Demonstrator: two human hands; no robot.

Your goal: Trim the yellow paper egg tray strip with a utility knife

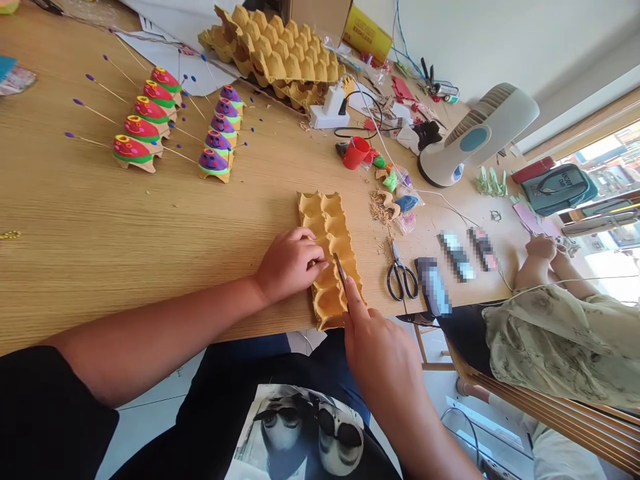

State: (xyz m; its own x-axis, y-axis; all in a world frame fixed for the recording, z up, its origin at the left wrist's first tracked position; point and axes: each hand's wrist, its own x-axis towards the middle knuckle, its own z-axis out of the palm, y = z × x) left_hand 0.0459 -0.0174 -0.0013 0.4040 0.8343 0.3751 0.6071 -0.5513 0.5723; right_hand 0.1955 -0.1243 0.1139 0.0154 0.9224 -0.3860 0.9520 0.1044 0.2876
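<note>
A yellow two-row strip of egg carton (325,310) lies on the table edge in front of me, its cups facing up. My left hand (290,261) rests on the strip's left side, fingers curled onto it and pressing it down. In my right hand (377,343) is a knife (339,265), index finger stretched along its back. The slim blade touches the ridge between the two rows; my hand hides the handle. To the right of the strip lie black-handled scissors (401,279).
Red-and-green painted carton pieces (135,148) and purple ones (214,162) with cotton swabs stand at the back left. Egg trays (295,57) are stacked behind. Rightward are a red cup (355,153), a white fan (480,133), phones (434,287) and a seated person (545,333).
</note>
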